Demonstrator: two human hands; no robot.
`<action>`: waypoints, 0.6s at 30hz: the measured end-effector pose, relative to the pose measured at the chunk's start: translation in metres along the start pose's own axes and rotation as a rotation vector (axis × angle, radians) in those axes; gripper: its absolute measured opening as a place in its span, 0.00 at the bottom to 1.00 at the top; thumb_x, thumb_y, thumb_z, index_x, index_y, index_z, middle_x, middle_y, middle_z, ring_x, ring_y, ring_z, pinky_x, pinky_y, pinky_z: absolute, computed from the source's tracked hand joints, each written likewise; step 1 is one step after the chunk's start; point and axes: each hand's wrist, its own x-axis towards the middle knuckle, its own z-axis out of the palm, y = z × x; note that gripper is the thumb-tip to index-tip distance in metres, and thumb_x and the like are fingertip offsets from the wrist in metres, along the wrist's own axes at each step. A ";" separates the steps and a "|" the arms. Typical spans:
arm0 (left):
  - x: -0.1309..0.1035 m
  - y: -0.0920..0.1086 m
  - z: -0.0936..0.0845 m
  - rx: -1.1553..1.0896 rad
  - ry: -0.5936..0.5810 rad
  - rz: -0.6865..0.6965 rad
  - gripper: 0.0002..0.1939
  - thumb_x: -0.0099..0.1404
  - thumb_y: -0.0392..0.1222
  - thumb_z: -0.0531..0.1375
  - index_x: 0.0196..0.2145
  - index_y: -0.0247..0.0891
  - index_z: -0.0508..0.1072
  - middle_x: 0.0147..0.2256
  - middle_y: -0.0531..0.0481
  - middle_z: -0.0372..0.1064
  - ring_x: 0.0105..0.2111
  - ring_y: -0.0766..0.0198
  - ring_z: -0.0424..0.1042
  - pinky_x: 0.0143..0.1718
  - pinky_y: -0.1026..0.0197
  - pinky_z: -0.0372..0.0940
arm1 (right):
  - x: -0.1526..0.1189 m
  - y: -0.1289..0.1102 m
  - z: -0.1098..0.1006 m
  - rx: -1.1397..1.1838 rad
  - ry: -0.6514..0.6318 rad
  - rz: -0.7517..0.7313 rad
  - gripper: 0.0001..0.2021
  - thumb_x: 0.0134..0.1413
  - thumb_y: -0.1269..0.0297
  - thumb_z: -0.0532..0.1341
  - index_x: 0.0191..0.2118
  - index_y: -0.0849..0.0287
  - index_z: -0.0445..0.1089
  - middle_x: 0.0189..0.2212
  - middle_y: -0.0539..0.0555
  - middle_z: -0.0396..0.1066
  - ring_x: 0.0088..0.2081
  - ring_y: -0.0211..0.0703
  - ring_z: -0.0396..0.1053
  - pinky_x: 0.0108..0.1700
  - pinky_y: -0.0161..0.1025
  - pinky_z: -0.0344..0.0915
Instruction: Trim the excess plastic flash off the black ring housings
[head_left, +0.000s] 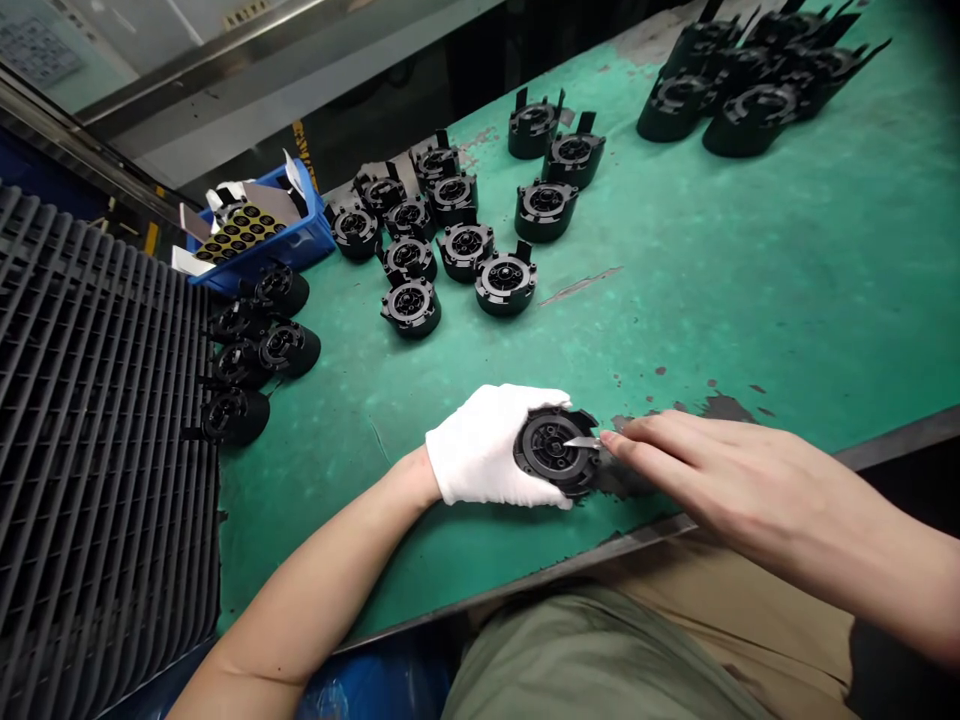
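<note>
In a white glove, my left hand (pixel 495 445) wraps round the side of a round black plastic housing (pixel 536 465), holding it near the table's front edge with its ringed face up. My bare right hand (pixel 690 460) is closed on a small knife (pixel 585 442). The pointed metal blade reaches over the housing's face, its tip close to the centre; whether it touches I cannot tell. The knife's handle is hidden inside my fingers.
Similar black housings (pixel 506 283) stand in groups on the green table (pixel 750 290). A blue bin (pixel 311 240) with sticker sheets sits at the back left. Dark ribbed stacked trays (pixel 105 450) rise along the left. More housings (pixel 750 115) cluster at the far right.
</note>
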 end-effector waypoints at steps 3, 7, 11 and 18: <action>0.000 0.000 -0.001 0.000 0.015 0.013 0.36 0.64 0.64 0.89 0.58 0.44 0.84 0.54 0.45 0.92 0.54 0.41 0.93 0.58 0.45 0.82 | 0.001 -0.002 -0.005 -0.045 -0.010 -0.040 0.27 0.77 0.81 0.58 0.66 0.53 0.86 0.58 0.61 0.91 0.52 0.58 0.88 0.52 0.51 0.82; 0.000 -0.007 0.005 0.000 0.027 0.004 0.37 0.63 0.67 0.89 0.58 0.45 0.85 0.55 0.43 0.93 0.56 0.39 0.94 0.63 0.42 0.84 | 0.006 -0.001 -0.019 0.024 -0.023 -0.029 0.22 0.85 0.76 0.58 0.67 0.55 0.85 0.54 0.61 0.91 0.47 0.55 0.89 0.45 0.48 0.82; -0.004 -0.026 0.018 0.081 0.227 0.037 0.48 0.53 0.79 0.92 0.57 0.46 0.85 0.61 0.35 0.91 0.65 0.31 0.90 0.73 0.31 0.83 | 0.004 -0.007 -0.021 0.075 -0.009 0.155 0.17 0.92 0.62 0.60 0.70 0.49 0.84 0.55 0.59 0.92 0.47 0.58 0.90 0.42 0.50 0.84; -0.015 -0.033 0.020 0.240 0.144 0.043 0.80 0.43 0.91 0.88 0.81 0.46 0.75 0.64 0.34 0.84 0.63 0.29 0.85 0.73 0.24 0.83 | 0.004 -0.014 -0.007 0.071 -0.020 0.192 0.23 0.89 0.65 0.61 0.77 0.45 0.82 0.55 0.59 0.92 0.46 0.61 0.90 0.45 0.54 0.84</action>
